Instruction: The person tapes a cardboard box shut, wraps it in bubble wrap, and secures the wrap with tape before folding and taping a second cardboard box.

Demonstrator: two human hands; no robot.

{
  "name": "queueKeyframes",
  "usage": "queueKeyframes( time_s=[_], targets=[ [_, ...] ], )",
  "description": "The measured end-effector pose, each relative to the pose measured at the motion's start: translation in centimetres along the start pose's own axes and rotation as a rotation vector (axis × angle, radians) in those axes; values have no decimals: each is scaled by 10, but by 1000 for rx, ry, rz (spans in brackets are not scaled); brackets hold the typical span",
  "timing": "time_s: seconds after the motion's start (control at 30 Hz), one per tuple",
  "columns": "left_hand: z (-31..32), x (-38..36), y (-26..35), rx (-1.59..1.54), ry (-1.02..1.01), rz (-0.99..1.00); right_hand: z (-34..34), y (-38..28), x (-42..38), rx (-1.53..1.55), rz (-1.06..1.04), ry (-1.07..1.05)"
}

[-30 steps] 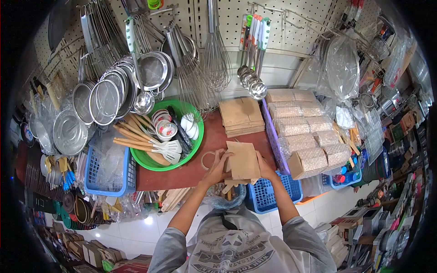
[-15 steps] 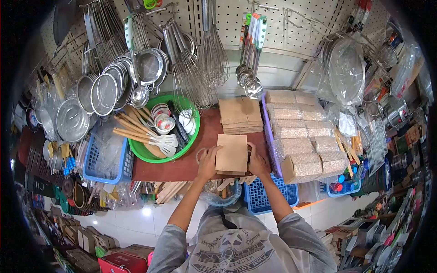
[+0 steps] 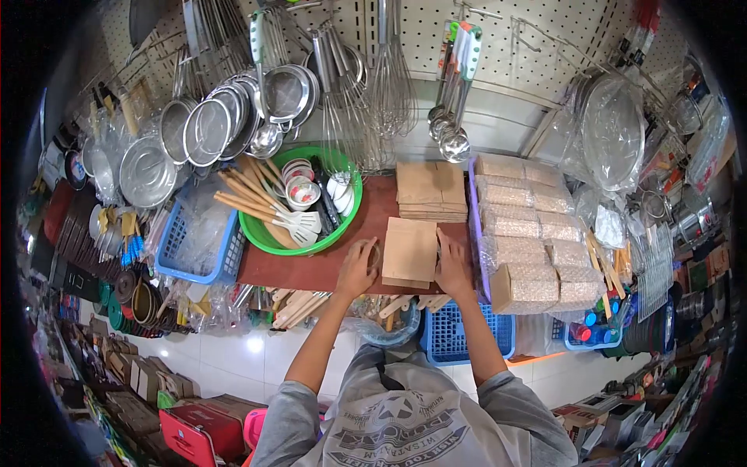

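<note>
A small brown cardboard box (image 3: 410, 251) lies on the reddish-brown tabletop in front of me. My left hand (image 3: 358, 269) is just left of the box, its fingers curled around what looks like a roll of tape (image 3: 375, 258), mostly hidden by the hand. On the other side, my right hand (image 3: 453, 266) rests against the box's right edge with fingers extended. Behind the box is a stack of flat brown cardboard pieces (image 3: 432, 191).
To the right, a purple tray (image 3: 475, 233) holds several bubble-wrapped boxes (image 3: 523, 251). At left stand a green basin (image 3: 261, 245) of spatulas and bowls and a blue basket (image 3: 187, 272). Strainers (image 3: 208, 132), whisks (image 3: 393, 93) and ladles (image 3: 454, 144) hang above.
My left hand has come off the box to its left side and closed around the tape roll that lay there. My right hand has loosened at the box's right edge. The view has shifted slightly.
</note>
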State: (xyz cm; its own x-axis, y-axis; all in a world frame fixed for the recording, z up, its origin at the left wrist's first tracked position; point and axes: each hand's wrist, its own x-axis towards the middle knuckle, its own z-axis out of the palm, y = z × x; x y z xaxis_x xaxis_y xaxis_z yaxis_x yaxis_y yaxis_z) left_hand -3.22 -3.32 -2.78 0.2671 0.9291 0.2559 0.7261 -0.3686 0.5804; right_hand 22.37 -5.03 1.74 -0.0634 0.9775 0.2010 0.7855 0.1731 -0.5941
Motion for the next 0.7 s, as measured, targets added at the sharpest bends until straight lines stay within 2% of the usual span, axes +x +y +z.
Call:
queueKeyframes(
  time_s=[0.1, 0.2, 0.3, 0.43, 0.6, 0.7],
  targets=[
    [-5, -16, -17, 50, 4, -46, -11, -26, 2, 38, -197, 65],
    [-9, -32, -27, 164, -47, -104, -2, -53, 7, 263, -363, -94],
    [-3, -46, -42, 212, -39, -112, 20, -84, 2, 385, -176, -425],
    [-14, -54, -42, 211, -54, -129, 74, -89, -13, 283, -350, -418],
    [-25, -69, -57, 162, -83, -80, 125, -83, -21, 197, -244, -495],
    [-34, -75, -66, -20, -112, -33, 137, -85, -22, 97, -203, -514]
  ],
)
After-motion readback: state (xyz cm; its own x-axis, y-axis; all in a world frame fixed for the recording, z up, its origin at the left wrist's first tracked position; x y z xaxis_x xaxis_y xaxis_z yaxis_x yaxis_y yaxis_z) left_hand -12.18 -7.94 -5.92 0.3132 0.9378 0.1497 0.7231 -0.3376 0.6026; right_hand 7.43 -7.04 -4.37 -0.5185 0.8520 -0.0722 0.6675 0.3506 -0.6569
